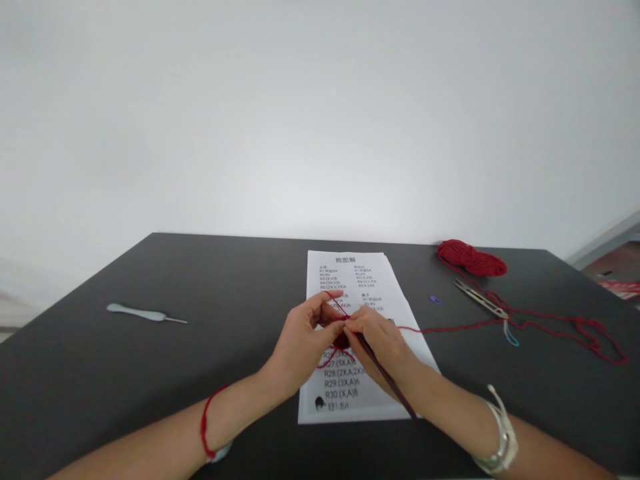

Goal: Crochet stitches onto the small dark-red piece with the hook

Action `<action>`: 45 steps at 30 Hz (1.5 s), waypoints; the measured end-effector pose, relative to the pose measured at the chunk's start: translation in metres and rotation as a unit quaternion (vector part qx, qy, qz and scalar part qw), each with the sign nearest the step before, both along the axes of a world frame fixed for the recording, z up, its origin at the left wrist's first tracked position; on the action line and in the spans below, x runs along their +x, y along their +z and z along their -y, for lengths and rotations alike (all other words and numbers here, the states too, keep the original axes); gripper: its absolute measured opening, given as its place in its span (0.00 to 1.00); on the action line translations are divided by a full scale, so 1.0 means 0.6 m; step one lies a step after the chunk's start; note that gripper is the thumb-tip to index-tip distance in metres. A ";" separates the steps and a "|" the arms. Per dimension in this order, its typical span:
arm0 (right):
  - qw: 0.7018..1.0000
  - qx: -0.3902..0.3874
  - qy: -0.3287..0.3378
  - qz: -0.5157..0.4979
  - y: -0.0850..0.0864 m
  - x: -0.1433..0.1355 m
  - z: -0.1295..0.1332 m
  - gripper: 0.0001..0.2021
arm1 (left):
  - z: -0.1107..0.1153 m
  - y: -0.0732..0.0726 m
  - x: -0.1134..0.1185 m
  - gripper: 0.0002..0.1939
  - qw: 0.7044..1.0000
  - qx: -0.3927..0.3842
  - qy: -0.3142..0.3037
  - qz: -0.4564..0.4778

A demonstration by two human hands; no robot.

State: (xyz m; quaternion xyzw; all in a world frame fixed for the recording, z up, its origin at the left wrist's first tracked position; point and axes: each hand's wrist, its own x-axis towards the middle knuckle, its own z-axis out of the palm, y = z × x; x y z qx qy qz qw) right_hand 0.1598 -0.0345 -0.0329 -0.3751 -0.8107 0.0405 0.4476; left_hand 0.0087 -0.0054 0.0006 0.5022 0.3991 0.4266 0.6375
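My left hand [305, 337] pinches a small red crocheted piece [341, 341] over the printed sheet, with red yarn stretched over its raised index finger. Close against it, my right hand [383, 340] is closed on a dark, thin crochet hook [387, 379], whose handle slants down to the right. The hook's tip is hidden among the fingers at the red piece. A loose red yarn end hangs below the piece. From the hands, a red strand [450, 329] runs right across the table.
White printed sheets [350, 393] lie under my hands on the dark table [240, 280]. A grey-handled hook [137, 312] is at the left. To the right are a red yarn skein [470, 258], thread snips [481, 298], a purple stitch marker [435, 300] and tangled red yarn.
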 end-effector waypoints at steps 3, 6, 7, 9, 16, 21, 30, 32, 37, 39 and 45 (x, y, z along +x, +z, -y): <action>0.994 0.054 0.042 0.082 0.012 0.012 -0.008 0.08 | -0.006 0.001 -0.004 0.22 0.992 -0.085 -0.063 0.063; 0.980 0.111 0.015 0.165 0.020 0.008 -0.002 0.09 | -0.010 0.002 -0.005 0.21 0.978 -0.149 -0.098 0.107; 0.979 0.116 -0.013 0.168 0.021 0.003 0.001 0.09 | -0.011 0.002 -0.005 0.20 0.980 -0.143 -0.089 0.104; 0.982 0.102 -0.062 0.146 0.022 -0.007 0.008 0.11 | -0.012 0.002 -0.004 0.20 0.991 -0.097 -0.049 0.073; 0.997 0.049 0.003 0.056 0.027 -0.004 0.014 0.10 | -0.014 0.010 -0.009 0.15 0.987 0.131 0.023 -0.096; 0.973 -0.160 -0.056 -0.158 0.031 -0.006 0.020 0.07 | -0.012 0.011 -0.017 0.08 0.951 0.243 0.034 -0.190; 0.840 -0.348 0.107 -0.402 0.035 0.010 -0.002 0.07 | -0.021 0.015 -0.018 0.04 0.985 0.148 -0.030 -0.081; 0.824 -0.349 0.136 -0.425 0.029 0.007 -0.004 0.07 | -0.015 0.014 -0.014 0.10 0.995 0.092 -0.044 -0.014; 0.977 -0.111 0.016 -0.182 0.012 -0.006 0.007 0.06 | 0.004 0.009 0.000 0.22 0.996 -0.024 -0.059 0.058; 0.999 0.031 -0.026 -0.035 0.011 -0.006 0.010 0.08 | 0.007 0.009 0.002 0.22 0.994 -0.052 -0.064 0.078; 0.995 0.066 0.035 -0.061 0.016 0.003 0.002 0.08 | -0.007 0.018 -0.007 0.23 0.975 -0.126 -0.099 0.154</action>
